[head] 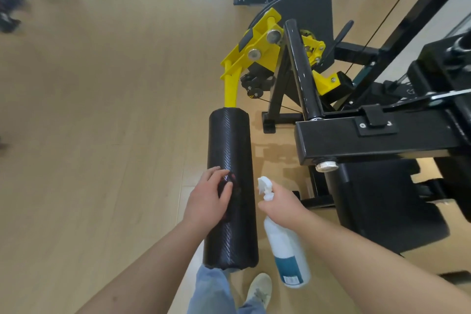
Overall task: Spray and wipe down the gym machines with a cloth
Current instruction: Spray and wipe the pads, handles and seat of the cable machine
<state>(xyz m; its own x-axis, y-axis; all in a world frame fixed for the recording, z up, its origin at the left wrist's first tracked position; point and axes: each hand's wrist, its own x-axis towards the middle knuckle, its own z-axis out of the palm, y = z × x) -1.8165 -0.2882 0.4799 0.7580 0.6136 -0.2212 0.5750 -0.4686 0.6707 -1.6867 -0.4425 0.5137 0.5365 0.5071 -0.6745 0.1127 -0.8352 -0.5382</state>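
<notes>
Left hand [207, 197] presses dark cloth [227, 187] on roller pad [230, 186], right hand [277, 202] grips spray bottle [286, 250]

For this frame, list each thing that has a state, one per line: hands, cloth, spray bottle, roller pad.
left hand: pressing a dark cloth onto the pad
right hand: gripping the bottle's neck
spray bottle: held beside the pad, nozzle pointing away from the person
roller pad: on its yellow arm, off the floor

Black ribbed roller pad [230, 186] on a yellow arm [230, 89]; white spray bottle [286, 247] with teal label; tan wood-grain floor [114, 122].
</notes>
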